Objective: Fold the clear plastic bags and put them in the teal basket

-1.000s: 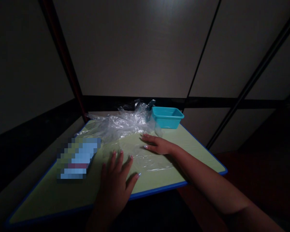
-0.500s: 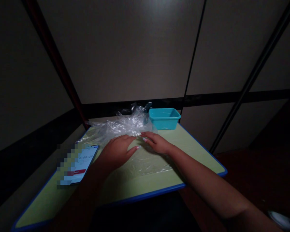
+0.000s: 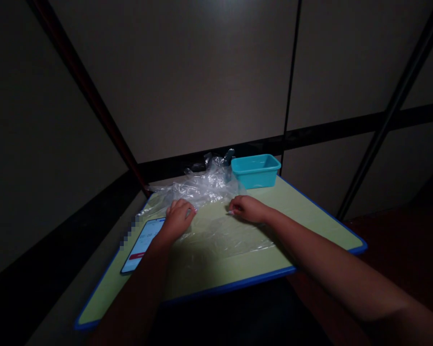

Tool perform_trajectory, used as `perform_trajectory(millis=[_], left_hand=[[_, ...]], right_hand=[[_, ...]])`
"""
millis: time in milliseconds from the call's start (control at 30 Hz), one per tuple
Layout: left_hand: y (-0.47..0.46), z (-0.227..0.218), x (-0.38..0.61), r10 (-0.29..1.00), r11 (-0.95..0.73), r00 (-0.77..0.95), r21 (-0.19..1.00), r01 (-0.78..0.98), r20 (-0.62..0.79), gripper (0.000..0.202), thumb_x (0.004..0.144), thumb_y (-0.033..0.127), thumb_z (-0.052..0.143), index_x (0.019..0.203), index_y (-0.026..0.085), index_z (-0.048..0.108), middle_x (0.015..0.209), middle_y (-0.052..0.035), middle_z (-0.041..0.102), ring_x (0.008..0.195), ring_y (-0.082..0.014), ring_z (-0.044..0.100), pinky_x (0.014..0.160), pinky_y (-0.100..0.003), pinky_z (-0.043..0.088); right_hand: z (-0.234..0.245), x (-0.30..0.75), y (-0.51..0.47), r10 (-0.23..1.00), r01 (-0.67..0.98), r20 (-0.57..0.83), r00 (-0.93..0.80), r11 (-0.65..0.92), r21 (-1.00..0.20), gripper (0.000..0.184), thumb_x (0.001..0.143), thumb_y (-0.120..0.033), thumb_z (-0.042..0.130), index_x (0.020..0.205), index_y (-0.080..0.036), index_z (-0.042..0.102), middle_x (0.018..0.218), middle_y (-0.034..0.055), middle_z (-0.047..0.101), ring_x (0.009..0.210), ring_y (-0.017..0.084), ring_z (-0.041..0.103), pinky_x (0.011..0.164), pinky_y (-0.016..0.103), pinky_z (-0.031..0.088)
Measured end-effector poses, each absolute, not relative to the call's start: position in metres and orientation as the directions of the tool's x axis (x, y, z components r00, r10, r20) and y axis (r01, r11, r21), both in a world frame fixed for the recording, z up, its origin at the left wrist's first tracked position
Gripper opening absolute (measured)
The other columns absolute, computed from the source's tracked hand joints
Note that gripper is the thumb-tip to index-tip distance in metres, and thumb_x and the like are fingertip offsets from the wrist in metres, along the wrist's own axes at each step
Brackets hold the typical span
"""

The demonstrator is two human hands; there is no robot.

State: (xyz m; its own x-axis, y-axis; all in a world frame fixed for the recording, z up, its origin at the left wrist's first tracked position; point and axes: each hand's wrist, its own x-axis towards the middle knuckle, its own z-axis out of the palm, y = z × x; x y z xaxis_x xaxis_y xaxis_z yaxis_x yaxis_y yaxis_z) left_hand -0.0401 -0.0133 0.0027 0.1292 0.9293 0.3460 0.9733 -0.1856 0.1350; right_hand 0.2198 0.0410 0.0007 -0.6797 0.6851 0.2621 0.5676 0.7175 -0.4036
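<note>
A clear plastic bag (image 3: 220,235) lies flat on the green table (image 3: 310,216). My left hand (image 3: 178,218) is at the bag's far left corner, fingers curled in a pinch on its edge. At the far right corner, my right hand (image 3: 247,210) has its fingers curled down on the same edge. Just beyond both hands lies a crumpled heap of clear plastic bags (image 3: 198,187).
A teal plastic tub (image 3: 255,170) stands at the table's far edge, right of the heap. A phone (image 3: 144,244) with a lit screen lies by my left forearm. Dark wall panels close in behind and to the left. The table has a blue rim.
My left hand moved from the near part of the flat bag up to its far left corner and curled shut. The right hand's fingers curled. The view shifted left.
</note>
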Motion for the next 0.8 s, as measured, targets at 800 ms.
perform_trajectory(millis=[800], left_hand=[[-0.009, 0.004, -0.046, 0.974, -0.212, 0.046, 0.822, 0.529, 0.222, 0.014, 0.071, 0.031, 0.053, 0.073, 0.018, 0.050, 0.058, 0.0023, 0.058, 0.060, -0.0145, 0.059, 0.063, -0.025, 0.044]], right_hand=[[-0.009, 0.226, 0.053, 0.707, 0.595, 0.233, -0.668, 0.696, -0.402, 0.013, 0.074, -0.025, 0.063, 0.078, -0.012, 0.064, 0.069, 0.0036, 0.062, 0.060, 0.012, 0.048, 0.054, 0.022, 0.029]])
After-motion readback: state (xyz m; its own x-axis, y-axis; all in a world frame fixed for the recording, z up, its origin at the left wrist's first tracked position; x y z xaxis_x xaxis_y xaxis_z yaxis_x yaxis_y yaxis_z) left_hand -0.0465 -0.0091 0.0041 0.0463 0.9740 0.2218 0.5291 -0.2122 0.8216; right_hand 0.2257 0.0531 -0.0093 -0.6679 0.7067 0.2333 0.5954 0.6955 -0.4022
